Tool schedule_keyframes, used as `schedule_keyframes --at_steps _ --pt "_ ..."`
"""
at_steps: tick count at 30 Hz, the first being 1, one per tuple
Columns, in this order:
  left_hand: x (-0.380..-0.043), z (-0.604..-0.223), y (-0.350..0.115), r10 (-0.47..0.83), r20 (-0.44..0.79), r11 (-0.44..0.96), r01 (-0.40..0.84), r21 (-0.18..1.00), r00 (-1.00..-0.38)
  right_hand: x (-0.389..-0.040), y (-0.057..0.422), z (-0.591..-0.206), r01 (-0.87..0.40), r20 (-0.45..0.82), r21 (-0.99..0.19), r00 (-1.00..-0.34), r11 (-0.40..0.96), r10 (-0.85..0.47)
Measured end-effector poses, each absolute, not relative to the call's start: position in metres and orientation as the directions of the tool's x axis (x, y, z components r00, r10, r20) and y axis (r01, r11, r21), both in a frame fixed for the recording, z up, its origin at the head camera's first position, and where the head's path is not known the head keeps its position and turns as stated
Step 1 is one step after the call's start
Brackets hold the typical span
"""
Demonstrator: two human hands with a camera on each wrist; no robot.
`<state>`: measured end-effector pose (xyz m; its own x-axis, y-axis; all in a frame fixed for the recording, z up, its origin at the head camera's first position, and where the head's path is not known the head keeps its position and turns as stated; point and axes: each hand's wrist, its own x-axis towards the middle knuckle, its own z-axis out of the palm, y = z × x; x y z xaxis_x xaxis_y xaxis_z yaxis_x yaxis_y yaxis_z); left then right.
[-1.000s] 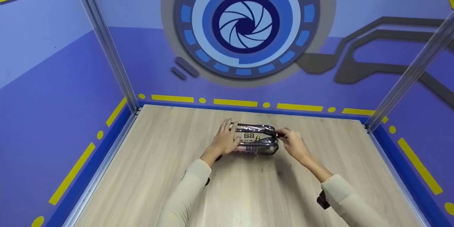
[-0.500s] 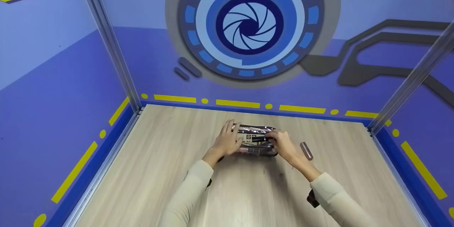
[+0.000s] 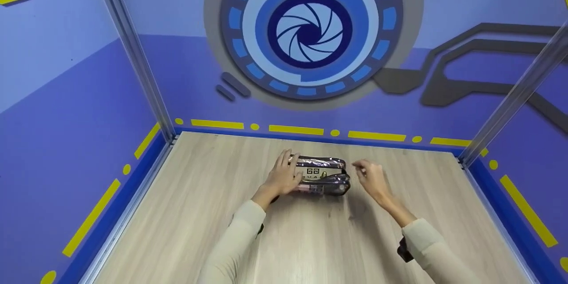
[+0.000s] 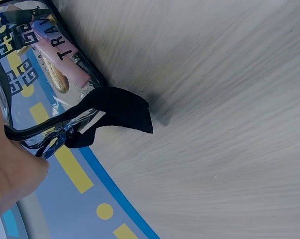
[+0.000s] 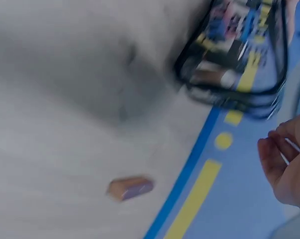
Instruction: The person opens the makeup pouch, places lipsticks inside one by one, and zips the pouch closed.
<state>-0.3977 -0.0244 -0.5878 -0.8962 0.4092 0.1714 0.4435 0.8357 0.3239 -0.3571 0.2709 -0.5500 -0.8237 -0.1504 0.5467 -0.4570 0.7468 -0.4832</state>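
A clear makeup bag (image 3: 313, 172) with black trim and dark lettering lies across the table. Its left end is held by my left hand (image 3: 282, 178), fingers over the far side and thumb on the near side. In the left wrist view, pink and gold items show through its clear side, and a black fabric tab (image 4: 122, 107) sticks out at its end. Off the bag's right end hovers my right hand (image 3: 372, 179), fingers loosely bent, with nothing visible between them. A brown lipstick-like stick (image 5: 131, 188) lies on the table below it, blurred; the right arm hides it from the head view.
The pale wood table (image 3: 213, 213) is bounded by blue panels with yellow dashes (image 3: 296, 130) at the back and sides. Metal posts (image 3: 146, 75) stand at both back corners.
My right hand was at the bag's right end, then over its top with a dark piece at the fingers; now it has drawn off to the right. My left hand has stayed on the bag.
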Motion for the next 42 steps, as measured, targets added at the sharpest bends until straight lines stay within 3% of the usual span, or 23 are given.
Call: schedule_keyframes --at_steps 6,12,19,31,42 --pt "-0.396 -0.585 -0.024 0.411 0.155 0.833 0.439 0.337 -0.899 -0.353 0.318 -0.580 -0.292 0.450 -0.464 -0.891 0.836 -0.061" --pt "-0.394 -0.584 -0.021 0.420 0.155 0.830 0.447 0.332 -0.894 -0.341 0.350 -0.604 -0.094 0.242 -0.472 -0.970 0.877 0.027" --pt "-0.393 -0.581 -0.019 0.421 0.158 0.838 0.450 0.309 -0.893 -0.337 0.361 -0.613 0.003 0.122 -0.491 -0.990 0.871 0.072" --pt "-0.397 -0.584 -0.022 0.419 0.158 0.837 0.448 0.313 -0.894 -0.339 0.358 -0.608 -0.033 0.140 -0.512 -0.989 0.858 0.046" --pt "-0.396 -0.586 -0.025 0.406 0.152 0.833 0.433 0.343 -0.901 -0.349 0.322 -0.569 -0.281 0.438 -0.503 -0.898 0.817 -0.040"
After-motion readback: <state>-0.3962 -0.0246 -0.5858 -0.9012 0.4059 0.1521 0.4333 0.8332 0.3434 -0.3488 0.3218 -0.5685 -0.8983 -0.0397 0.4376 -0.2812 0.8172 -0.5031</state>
